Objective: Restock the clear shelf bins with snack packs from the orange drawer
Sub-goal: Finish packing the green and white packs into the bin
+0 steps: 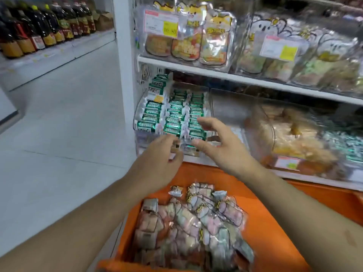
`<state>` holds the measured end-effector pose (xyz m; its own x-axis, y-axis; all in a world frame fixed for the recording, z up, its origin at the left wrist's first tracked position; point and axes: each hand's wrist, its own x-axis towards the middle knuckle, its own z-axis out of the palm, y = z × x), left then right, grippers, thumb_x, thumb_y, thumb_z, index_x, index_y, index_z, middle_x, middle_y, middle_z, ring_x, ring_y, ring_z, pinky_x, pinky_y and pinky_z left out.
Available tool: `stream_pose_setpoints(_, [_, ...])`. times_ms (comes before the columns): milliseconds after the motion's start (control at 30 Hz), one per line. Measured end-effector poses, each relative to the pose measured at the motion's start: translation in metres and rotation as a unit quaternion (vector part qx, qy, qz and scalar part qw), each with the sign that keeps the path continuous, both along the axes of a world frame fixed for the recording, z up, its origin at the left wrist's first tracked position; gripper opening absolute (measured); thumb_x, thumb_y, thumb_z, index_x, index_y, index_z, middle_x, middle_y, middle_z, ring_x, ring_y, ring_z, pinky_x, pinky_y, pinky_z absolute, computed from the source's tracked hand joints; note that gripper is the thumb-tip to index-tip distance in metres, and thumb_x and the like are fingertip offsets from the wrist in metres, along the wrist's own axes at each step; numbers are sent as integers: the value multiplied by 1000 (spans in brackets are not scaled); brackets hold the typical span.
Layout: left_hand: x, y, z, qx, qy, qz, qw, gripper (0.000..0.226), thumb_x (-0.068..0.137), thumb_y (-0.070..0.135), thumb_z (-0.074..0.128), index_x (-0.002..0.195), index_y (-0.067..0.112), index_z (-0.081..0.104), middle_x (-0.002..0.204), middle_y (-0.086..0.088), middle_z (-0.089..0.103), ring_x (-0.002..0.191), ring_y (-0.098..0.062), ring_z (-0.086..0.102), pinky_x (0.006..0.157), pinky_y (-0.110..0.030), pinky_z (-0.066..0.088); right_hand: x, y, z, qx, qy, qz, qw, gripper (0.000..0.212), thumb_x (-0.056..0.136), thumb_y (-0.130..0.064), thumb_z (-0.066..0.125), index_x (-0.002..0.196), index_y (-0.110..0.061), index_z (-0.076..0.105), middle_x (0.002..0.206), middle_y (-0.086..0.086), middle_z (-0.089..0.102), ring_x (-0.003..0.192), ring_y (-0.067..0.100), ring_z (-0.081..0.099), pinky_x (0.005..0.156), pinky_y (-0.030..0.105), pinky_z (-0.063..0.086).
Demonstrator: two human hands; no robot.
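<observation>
Green-white snack pack [187,147] between both hands' fingertips [196,142].

Both hands reach toward a clear bin [172,118] packed with green-and-white snack packs [174,114] on the lower shelf [255,81]. The left hand [163,154] has its fingers at the bin's front edge; what they touch is blurred. The right hand [218,142] is spread, thumb and fingers apart, just in front of the packs. Below, an orange drawer [265,222] holds pastel snack packs [192,222].
</observation>
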<state>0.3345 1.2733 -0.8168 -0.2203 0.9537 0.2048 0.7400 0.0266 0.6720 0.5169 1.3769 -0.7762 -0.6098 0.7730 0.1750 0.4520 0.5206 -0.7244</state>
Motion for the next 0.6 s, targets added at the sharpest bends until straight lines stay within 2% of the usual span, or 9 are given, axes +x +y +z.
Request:
stream_pose_setpoints(67, [16, -13, -21, -39, -5, -8, 999, 37, 104, 40, 57, 138, 26, 55, 132, 9, 57, 113, -11, 61, 97, -39, 54, 25, -20, -25, -26, 4, -1, 1000, 46, 97, -33, 75, 139, -34, 57, 136, -16, 58, 120, 5, 57, 103, 32, 50])
stream_pose_setpoints(133, [28, -24, -50, -93, -3, -22, 995, 43, 104, 41, 58, 144, 26, 52, 141, 7, 55, 119, -12, 61, 102, -37, 53, 48, -35, -60, -61, -18, -1, 998, 42, 96, -32, 77, 132, -42, 59, 133, -13, 60, 119, 6, 58, 99, 33, 52])
stream_pose_setpoints(200, [35, -32, -81, -145, 7, -36, 989, 47, 104, 43, 57, 147, 23, 51, 147, 3, 53, 124, -13, 58, 105, -33, 49, 68, -45, -95, -101, -51, -11, 994, 41, 95, -35, 77, 130, -43, 58, 131, -12, 60, 118, 4, 58, 97, 31, 52])
stream_pose_setpoints(300, [38, -36, -116, -205, 19, -43, 978, 46, 105, 44, 55, 144, 22, 51, 145, 1, 54, 120, -13, 57, 100, -33, 50, 90, -50, -140, -153, -117, -25, 981, 47, 96, -39, 75, 139, -34, 57, 134, -14, 56, 121, 6, 56, 97, 26, 48])
stream_pose_setpoints(367, [37, -33, -137, -247, 29, -32, 968, 47, 104, 44, 55, 145, 21, 50, 146, -1, 51, 124, -18, 55, 100, -34, 48, 95, -48, -163, -171, -168, -17, 971, 55, 97, -43, 73, 146, -31, 52, 139, -13, 53, 124, 10, 56, 98, 25, 44])
stream_pose_setpoints(467, [31, -24, -172, -297, 29, -16, 954, 59, 101, 47, 61, 150, 18, 45, 150, -7, 48, 132, -23, 51, 105, -36, 46, 93, -39, -193, -198, -210, 0, 958, 61, 97, -44, 72, 151, -28, 48, 148, -8, 50, 128, 13, 54, 103, 30, 46])
stream_pose_setpoints(600, [21, -2, -219, -345, 20, 10, 938, 74, 96, 52, 67, 156, 20, 38, 156, -7, 41, 141, -26, 45, 113, -39, 42, 77, -19, -231, -192, -222, 8, 956, 58, 97, -41, 72, 149, -26, 50, 144, -5, 53, 130, 16, 54, 105, 32, 48])
